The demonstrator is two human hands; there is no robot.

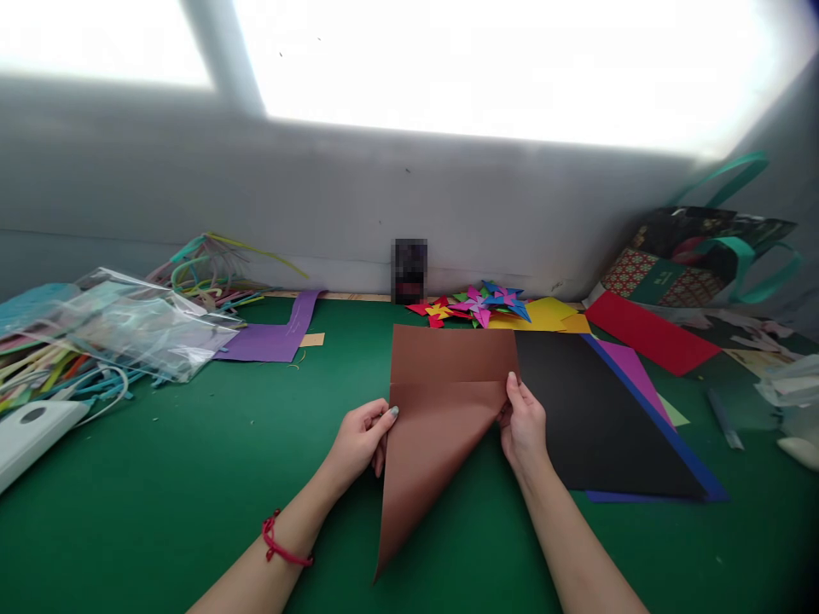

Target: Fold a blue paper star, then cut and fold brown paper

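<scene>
A large sheet of brown paper [435,426] is held over the green tabletop, with a crease or edge running across its upper part. Its lower right side curls up, so the bottom tapers to a point at the left. My left hand [364,439] pinches the left edge, thumb on top. On the opposite edge my right hand [525,418] grips the paper near the crease, thumb in front and fingers behind. Just right of that hand lies a black sheet [607,409], with a blue sheet [697,477] showing from under it.
Folded paper pieces [479,303] in several colours lie by the wall beside yellow paper [543,315]. At right are a red sheet [653,333] and a patterned bag [678,264]. At left, purple paper [262,341], clear plastic bags [166,324] and a white device [38,435].
</scene>
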